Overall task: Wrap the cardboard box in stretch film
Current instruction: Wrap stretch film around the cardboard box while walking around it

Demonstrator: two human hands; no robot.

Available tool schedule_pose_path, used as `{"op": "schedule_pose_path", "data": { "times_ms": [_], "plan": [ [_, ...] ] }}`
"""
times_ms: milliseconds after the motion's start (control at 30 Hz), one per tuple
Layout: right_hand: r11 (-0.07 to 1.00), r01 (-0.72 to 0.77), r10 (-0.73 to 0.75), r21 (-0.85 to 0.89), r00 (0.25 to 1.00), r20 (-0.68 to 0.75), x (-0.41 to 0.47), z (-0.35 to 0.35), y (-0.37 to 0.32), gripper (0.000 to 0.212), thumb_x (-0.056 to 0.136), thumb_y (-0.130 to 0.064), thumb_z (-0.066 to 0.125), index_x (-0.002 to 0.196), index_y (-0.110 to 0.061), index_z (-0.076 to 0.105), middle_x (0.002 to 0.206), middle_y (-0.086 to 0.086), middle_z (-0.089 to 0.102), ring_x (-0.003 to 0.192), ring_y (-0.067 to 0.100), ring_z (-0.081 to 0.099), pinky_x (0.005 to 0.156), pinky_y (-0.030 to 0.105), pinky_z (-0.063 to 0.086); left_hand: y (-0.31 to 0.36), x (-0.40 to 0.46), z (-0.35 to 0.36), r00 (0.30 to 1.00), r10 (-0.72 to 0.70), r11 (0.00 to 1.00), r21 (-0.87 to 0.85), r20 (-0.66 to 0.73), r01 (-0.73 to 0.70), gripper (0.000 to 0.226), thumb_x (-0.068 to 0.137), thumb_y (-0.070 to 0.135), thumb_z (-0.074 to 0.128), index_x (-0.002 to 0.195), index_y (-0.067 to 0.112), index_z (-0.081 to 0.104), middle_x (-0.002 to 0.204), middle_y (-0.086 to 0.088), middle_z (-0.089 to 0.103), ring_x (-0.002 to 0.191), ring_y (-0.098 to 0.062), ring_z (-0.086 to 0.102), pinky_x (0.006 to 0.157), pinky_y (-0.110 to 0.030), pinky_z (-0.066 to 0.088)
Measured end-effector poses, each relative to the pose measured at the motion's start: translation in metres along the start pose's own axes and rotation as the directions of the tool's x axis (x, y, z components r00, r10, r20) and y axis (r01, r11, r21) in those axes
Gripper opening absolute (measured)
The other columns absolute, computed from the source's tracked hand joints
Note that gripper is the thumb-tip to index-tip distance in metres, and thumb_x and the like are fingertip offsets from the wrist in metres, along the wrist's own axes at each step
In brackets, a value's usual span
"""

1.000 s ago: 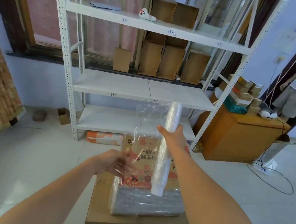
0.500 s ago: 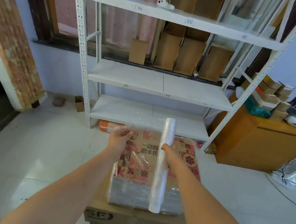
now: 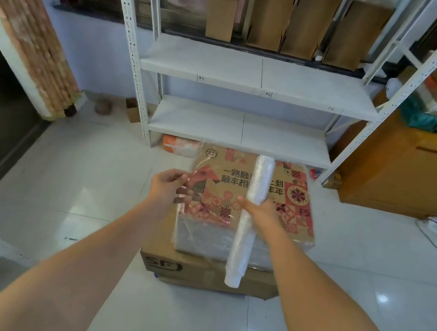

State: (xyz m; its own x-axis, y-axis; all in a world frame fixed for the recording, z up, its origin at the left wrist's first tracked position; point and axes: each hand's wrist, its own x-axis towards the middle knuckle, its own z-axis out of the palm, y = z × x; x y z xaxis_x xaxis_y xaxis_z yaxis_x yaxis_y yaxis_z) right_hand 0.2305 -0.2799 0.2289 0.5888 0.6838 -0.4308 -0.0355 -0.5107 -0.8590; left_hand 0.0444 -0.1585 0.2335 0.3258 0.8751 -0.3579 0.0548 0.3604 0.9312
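view tilted down since earlier; box (image 3: 252,196) on tiled floor (image 3: 63,198), shelving (image 3: 254,76) behind.

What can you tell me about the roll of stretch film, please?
The roll of stretch film is a long, slim, whitish translucent cylinder, held roughly upright above the printed cardboard box. The right hand grips its middle; a clear sheet runs from it to the left hand, which pinches the free edge.

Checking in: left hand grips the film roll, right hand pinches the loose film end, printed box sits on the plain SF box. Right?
Hands are swapped. The head view shows the right hand gripping the film roll and the left hand pinching the loose film end. The printed box does sit on the SF box.
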Motion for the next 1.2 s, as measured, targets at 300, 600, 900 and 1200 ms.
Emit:
{"op": "schedule_pose_path", "data": {
  "times_ms": [300,600,900,1200],
  "plan": [
    [0.984,-0.179,0.177,0.005,0.976,0.127,0.003,0.022,0.033,0.055,0.081,-0.002,0.069,0.130,-0.008,0.045,0.119,0.008,0.056,0.109,0.026,0.054,0.093,0.042,0.048,-0.028,0.010,-0.053,0.997,-0.077,0.995,0.057,-0.012,0.078,0.012,0.094,0.009,0.055,0.092,0.009,0.066,0.073,-0.007,0.063,0.053,-0.013,0.062,0.053,-0.027,0.053],
    [0.983,-0.088,0.112,0.160,0.983,-0.147,0.001,0.050,0.065,0.067,0.072,0.006,0.076,0.128,-0.007,0.042,0.111,0.008,0.057,0.101,0.026,0.057,0.080,0.035,0.045,-0.067,0.017,-0.078,0.986,-0.162,0.987,0.018,0.027,0.162,0.013,0.094,0.009,0.054,0.091,0.011,0.066,0.075,-0.008,0.063,0.059,-0.017,0.063,0.053,-0.027,0.056],
    [0.929,-0.291,0.297,0.230,0.955,0.010,-0.011,0.046,0.095,0.035,0.085,0.009,0.053,0.117,-0.004,0.048,0.090,0.008,0.057,0.081,0.020,0.055,0.068,0.031,0.045,-0.098,0.029,-0.094,0.969,-0.240,0.971,0.034,0.063,0.239,0.015,0.095,0.012,0.052,0.094,0.008,0.066,0.084,-0.008,0.068,0.077,-0.023,0.067,0.061,-0.026,0.056],
    [0.929,-0.270,0.306,0.253,0.945,-0.117,-0.016,0.058,0.133,0.050,0.072,0.008,0.075,0.113,-0.009,0.051,0.094,0.005,0.061,0.100,0.029,0.057,0.091,0.046,0.049,-0.132,0.037,-0.100,0.925,-0.355,0.934,0.015,0.138,0.356,0.017,0.088,0.008,0.063,0.104,0.012,0.063,0.106,-0.001,0.068,0.099,-0.020,0.064,0.087,-0.032,0.045]
  ]
}}
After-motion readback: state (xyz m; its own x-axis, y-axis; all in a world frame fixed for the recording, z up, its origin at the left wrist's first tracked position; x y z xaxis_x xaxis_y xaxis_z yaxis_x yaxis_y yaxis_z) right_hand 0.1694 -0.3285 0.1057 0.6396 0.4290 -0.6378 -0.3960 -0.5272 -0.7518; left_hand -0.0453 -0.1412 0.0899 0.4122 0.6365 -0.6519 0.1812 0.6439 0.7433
